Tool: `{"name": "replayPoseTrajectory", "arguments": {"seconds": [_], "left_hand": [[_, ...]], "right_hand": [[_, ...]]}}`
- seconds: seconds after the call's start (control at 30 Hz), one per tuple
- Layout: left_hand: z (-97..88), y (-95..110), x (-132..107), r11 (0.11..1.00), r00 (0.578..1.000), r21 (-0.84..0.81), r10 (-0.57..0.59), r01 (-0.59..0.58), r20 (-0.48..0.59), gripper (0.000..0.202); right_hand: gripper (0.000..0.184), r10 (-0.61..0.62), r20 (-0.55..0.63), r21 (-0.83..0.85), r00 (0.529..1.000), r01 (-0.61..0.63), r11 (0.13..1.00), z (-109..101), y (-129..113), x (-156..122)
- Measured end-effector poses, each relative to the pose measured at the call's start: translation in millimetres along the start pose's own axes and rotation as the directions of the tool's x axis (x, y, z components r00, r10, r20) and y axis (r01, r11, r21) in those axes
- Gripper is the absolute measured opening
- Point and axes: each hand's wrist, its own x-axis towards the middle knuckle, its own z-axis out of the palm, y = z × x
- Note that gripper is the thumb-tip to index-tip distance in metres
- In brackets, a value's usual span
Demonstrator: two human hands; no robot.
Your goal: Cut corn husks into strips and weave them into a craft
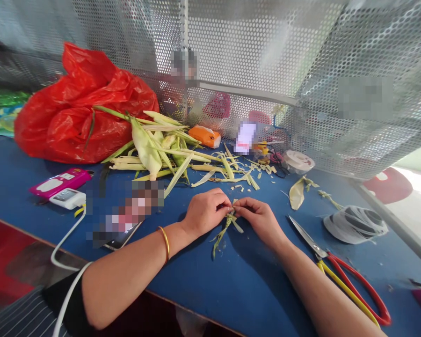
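My left hand (pixel 205 210) and my right hand (pixel 261 217) meet at the middle of the blue table (pixel 231 281), both pinched on a small braided strip of corn husk (pixel 226 227). The strip's loose green ends trail down toward me onto the table. A gold bangle (pixel 164 243) circles my left wrist. Behind my hands lies a pile of pale green corn husks (pixel 157 145), with cut husk scraps (pixel 238 173) scattered to its right.
A red plastic bag (pixel 80 107) sits at the back left. A pink device (pixel 59 180), a white power bank (pixel 67 197) with its cable and a phone (pixel 122 229) lie at the left. Red and yellow handled scissors (pixel 337 267), a loose husk leaf (pixel 296 192) and a tape roll (pixel 354 223) lie to the right. Perforated metal panels (pixel 266 56) wall the back.
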Motion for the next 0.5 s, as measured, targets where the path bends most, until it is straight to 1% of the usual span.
{"name": "replayPoseTrajectory", "arguments": {"seconds": [0.1,0.17,0.23,0.3,0.37,0.43,0.5], "left_hand": [[-0.4,-0.6,1.6,0.999,0.999,-0.035,-0.030,0.031,0.019,0.007],[-0.8,-1.6,2.8,0.996,0.998,-0.062,-0.061,0.063,0.033,0.007],[-1.5,-2.9,3.8,0.992,0.992,-0.047,-0.116,0.118,0.045,0.009],[-2.5,-4.4,4.4,0.982,0.981,0.015,-0.188,0.187,0.047,0.012],[-3.6,-5.7,4.7,0.964,0.967,0.098,-0.252,0.247,0.042,0.013],[-4.6,-6.4,4.8,0.945,0.957,0.175,-0.288,0.277,0.045,0.014],[-5.2,-6.1,4.7,0.929,0.951,0.241,-0.303,0.280,0.065,0.014]], "right_hand": [[0.021,0.016,0.006,-0.055,1.000,-0.015,0.998,-6.2,-1.8,0.6],[0.020,0.055,0.053,-0.104,0.997,-0.049,0.993,-11.3,-2.3,0.8],[0.017,0.091,0.130,-0.144,0.987,-0.072,0.987,-16.6,-1.6,1.0],[0.013,0.106,0.194,-0.174,0.975,-0.072,0.982,-21.6,0.1,1.0],[0.010,0.115,0.233,-0.204,0.966,-0.067,0.977,-26.0,1.4,0.8],[0.010,0.128,0.253,-0.231,0.959,-0.069,0.971,-29.1,0.7,0.3],[0.011,0.126,0.261,-0.227,0.957,-0.066,0.972,-30.2,-2.5,-0.4]]}}
